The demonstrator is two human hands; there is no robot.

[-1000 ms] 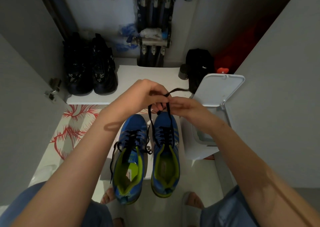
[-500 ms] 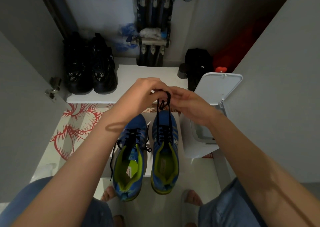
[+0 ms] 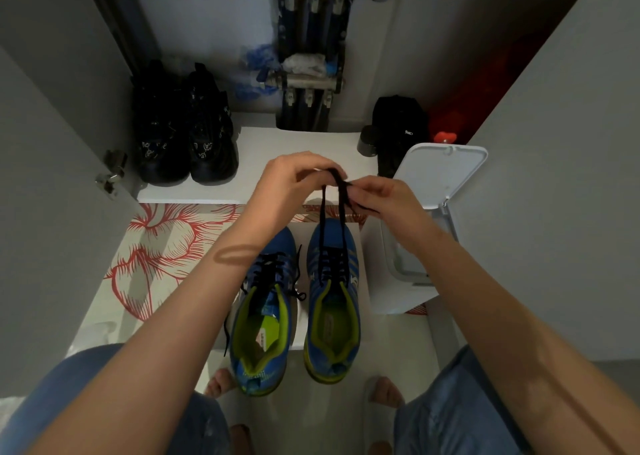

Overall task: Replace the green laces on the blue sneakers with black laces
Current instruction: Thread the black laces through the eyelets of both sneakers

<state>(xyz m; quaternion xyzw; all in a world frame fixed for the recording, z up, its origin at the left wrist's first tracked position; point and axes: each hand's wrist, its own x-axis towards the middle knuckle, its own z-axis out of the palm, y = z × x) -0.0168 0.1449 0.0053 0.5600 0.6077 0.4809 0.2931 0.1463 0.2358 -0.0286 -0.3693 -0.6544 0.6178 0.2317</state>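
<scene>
Left hand point(image 3: 294, 180) and right hand point(image 3: 381, 196) both pinch the black lace point(image 3: 323, 219) ends above right sneaker point(image 3: 332, 302), strands taut; left sneaker point(image 3: 265, 319) laced, loose

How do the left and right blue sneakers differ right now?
The right sneaker has its black lace drawn up taut, pinched by the left hand and right hand; on the left sneaker the lace ends hang loose over its sides. The left sneaker holds a paper tag; the right sneaker shows only its insole. Both are blue with yellow-green lining, threaded in black, toes pointing away.
</scene>
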